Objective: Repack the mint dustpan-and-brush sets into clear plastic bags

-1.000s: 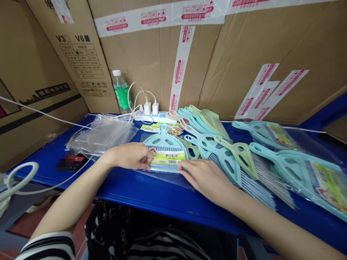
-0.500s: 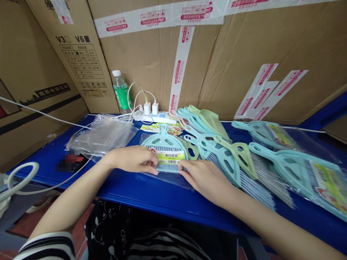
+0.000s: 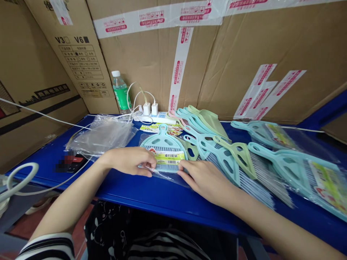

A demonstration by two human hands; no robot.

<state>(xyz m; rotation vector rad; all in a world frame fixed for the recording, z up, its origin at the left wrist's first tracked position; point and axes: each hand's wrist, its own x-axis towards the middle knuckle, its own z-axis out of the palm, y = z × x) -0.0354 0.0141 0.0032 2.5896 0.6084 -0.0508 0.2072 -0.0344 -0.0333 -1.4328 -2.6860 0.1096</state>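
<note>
Two hands on our dustpan set (image 3: 162,151): left hand (image 3: 127,162) curled, pinching its clear plastic bag (image 3: 165,175); right hand (image 3: 204,180) open, pressing alongside.

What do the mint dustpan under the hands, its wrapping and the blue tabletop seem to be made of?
The dustpan looks like moulded plastic: smooth, matte, with cut-out holes in one piece. Its wrapping seems to be thin clear plastic film, creased and glinting. The blue tabletop looks like glossy painted metal, given its folded front edge, though the paint hides the material.

Bright, even light; warped wide-angle edges
</note>
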